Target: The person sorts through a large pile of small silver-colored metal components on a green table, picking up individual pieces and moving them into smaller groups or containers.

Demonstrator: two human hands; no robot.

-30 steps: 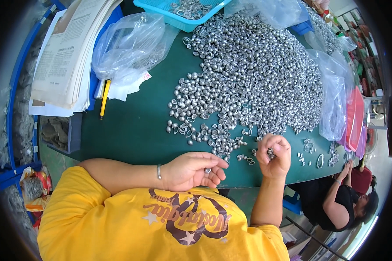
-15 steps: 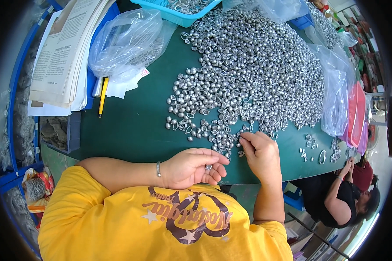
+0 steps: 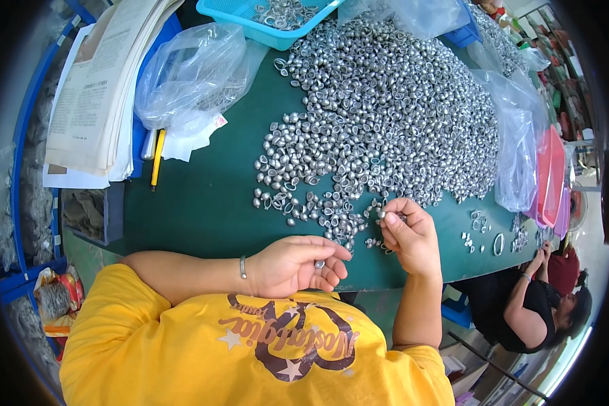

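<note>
While the right hand (image 3: 413, 237) pinched a piece (image 3: 384, 214) between thumb and fingertips, the left hand's (image 3: 292, 267) fingers were loosely curled, unclamped, with a bead (image 3: 319, 264) resting against them. Both were near the close edge of the pile (image 3: 399, 115) on the green table (image 3: 183, 210). Half a second earlier, the right fingertips had pointed down among the pieces; the left had barely changed.

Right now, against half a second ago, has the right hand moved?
Yes: the right hand shifted slightly right, its fingers now farther from the grey bin.
</note>
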